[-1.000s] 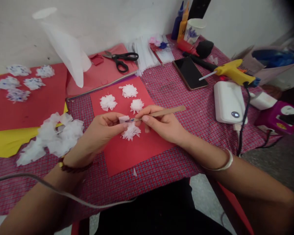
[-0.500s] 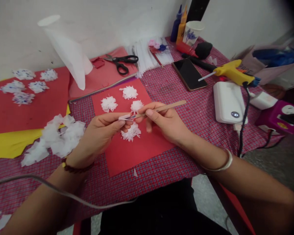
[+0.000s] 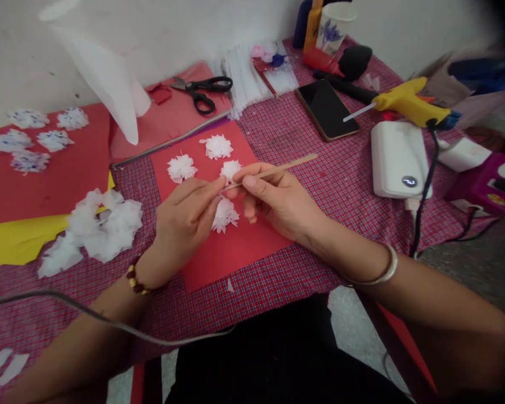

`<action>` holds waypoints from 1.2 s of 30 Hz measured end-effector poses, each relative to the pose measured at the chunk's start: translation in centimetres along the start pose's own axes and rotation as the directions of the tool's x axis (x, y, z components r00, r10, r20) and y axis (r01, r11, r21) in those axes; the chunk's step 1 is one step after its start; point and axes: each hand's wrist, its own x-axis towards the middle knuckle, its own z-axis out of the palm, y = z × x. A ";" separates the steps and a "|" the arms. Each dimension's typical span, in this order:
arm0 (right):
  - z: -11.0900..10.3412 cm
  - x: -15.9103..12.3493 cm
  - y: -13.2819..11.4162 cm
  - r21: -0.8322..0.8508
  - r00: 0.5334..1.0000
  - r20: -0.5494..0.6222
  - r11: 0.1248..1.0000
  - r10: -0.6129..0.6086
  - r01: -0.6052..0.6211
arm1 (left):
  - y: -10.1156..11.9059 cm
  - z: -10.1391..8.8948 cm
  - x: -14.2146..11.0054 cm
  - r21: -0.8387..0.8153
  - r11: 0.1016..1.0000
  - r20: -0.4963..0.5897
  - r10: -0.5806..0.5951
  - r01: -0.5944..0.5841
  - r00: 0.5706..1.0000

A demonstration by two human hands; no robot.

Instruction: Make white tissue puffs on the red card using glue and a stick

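My right hand (image 3: 281, 202) pinches a thin wooden stick (image 3: 298, 163) between thumb and forefinger, its bare end pointing up to the right. My left hand (image 3: 189, 219) is closed, back upward, with fingertips pressed around the stick's left end. Whatever white paper lies inside those fingers is hidden. Beneath both hands lies a red sheet (image 3: 210, 264). On it sit several white ruffled paper flowers: one flower (image 3: 182, 168) at left, another flower (image 3: 219, 147) at the top, a third flower (image 3: 225, 215) lower down and a partly covered one beside my right fingers.
Blue-flecked paper flowers (image 3: 29, 161) rest on another red sheet at left, near a white ruffled paper heap (image 3: 105, 227). Behind are black-handled scissors (image 3: 204, 92) and a phone (image 3: 328, 109). A yellow glue gun (image 3: 408, 101) and white power bank (image 3: 398, 160) stand at right. A cable (image 3: 88, 317) crosses my left forearm.
My left hand has turned palm-down and closed over the stick's end, covering the folded white paper it was holding. My right hand still holds the stick. The view has shifted slightly.
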 end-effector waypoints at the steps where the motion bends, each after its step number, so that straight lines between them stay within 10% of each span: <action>1: 0.0 0.0 -0.1 -0.002 0.999 0.031 1.000 0.010 -0.010 | -0.1 0.0 0.0 0.026 0.999 -0.003 0.029 -0.028 1.000; 5: -0.3 -0.1 -1.0 -0.163 0.997 0.033 0.984 -0.071 0.076 | -0.4 -0.5 0.4 -0.163 0.976 0.100 -0.128 0.143 0.987; 10: -0.8 0.0 -1.7 -0.254 0.997 0.030 0.965 -0.067 0.072 | -0.1 -1.6 1.0 -0.381 0.792 0.418 -0.312 0.477 0.853; 21: -2.3 0.9 -0.7 -0.092 0.967 -0.131 0.969 0.218 -0.231 | -2.0 0.6 -0.9 0.126 0.991 0.479 -0.024 -0.042 0.877; 36: -2.1 -1.9 0.1 -0.489 0.997 0.051 0.872 0.056 -0.024 | -3.5 1.3 -0.7 0.002 0.995 0.454 -0.088 0.097 0.887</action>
